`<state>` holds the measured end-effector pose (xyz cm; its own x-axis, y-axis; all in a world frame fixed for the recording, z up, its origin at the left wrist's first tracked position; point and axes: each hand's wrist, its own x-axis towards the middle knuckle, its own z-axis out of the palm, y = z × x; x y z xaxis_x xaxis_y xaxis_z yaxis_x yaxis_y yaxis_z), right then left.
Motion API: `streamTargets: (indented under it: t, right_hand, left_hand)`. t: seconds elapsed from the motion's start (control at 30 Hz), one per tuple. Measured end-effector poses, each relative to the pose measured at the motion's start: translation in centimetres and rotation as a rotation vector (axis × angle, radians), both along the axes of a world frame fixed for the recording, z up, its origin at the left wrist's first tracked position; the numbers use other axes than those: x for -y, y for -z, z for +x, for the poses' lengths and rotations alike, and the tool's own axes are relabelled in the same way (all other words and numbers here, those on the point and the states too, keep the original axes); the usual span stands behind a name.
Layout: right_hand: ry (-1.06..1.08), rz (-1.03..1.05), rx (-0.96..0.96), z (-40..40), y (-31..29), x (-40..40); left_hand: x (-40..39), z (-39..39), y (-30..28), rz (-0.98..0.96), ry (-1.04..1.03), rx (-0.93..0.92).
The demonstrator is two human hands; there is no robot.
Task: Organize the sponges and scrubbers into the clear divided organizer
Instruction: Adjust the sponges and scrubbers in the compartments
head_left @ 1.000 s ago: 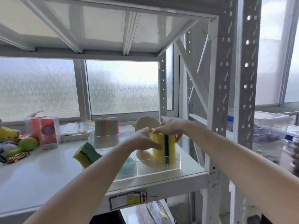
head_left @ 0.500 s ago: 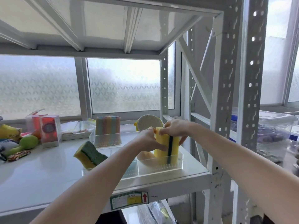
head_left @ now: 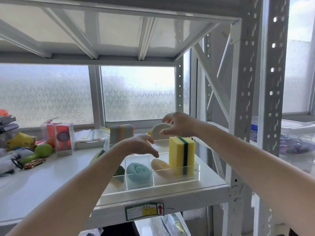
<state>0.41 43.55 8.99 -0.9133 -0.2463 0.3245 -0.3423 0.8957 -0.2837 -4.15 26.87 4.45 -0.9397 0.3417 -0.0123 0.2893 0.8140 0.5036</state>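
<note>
Yellow sponge (head_left: 181,153) stands upright in the organizer's (head_left: 196,174) right compartment; our hands, left (head_left: 139,145) and right (head_left: 179,124), hover open and empty, the right nearer the round scrubber (head_left: 157,133) behind.

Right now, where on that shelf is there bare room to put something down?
The white shelf is bare in front, between the toy car and the clear organizer. The left back is crowded with toys and boxes; the organizer's right compartment holds the yellow sponge.
</note>
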Motion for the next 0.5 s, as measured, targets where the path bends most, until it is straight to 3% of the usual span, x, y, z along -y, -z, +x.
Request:
streamTargets:
  t: [0.2, 0.33, 0.5]
  right_hand:
    - [-0.056, 0.29, 0.214, 0.1, 1.8, 3.8]
    - [0.013, 0.309, 0.453, -0.1, 3.4, 4.8]
    - [0.043, 0.249, 0.532, -0.9, 4.4, 4.6]
  left_hand:
    - [2.2, 0.3, -0.1, 0.009, 0.039, 0.043]
    - [1.2, 0.9, 1.1, -0.053, 0.086, 0.003]
    - [1.2, 0.7, 1.9, -0.093, 0.061, -0.019]
